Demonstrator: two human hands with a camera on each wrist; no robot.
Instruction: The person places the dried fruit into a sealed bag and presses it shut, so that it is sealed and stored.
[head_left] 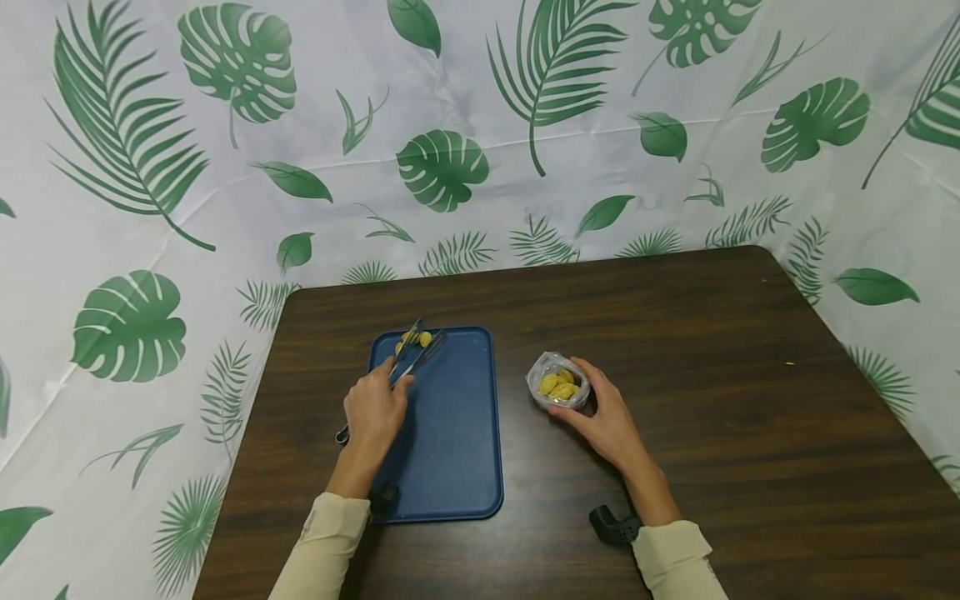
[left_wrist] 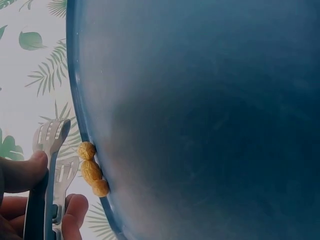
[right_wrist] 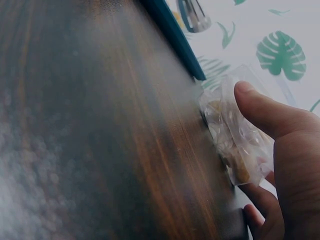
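Observation:
My left hand grips metal tongs with dark handles, thumb on one arm and fingers round the other. The slotted tong ends stand apart above the far left corner of a blue tray. Several small, wrinkled yellow pieces lie against the tray's far rim, right by the tong tips. To the right of the tray, my right hand holds a clear plastic bag between thumb and fingers. The bag stands upright on the table with its mouth open, and more yellow pieces show inside it.
The dark wood-grain table reaches back to a white cloth printed with green leaves. A tiny yellow scrap lies on the table at the right. Black bands sit at both wrists.

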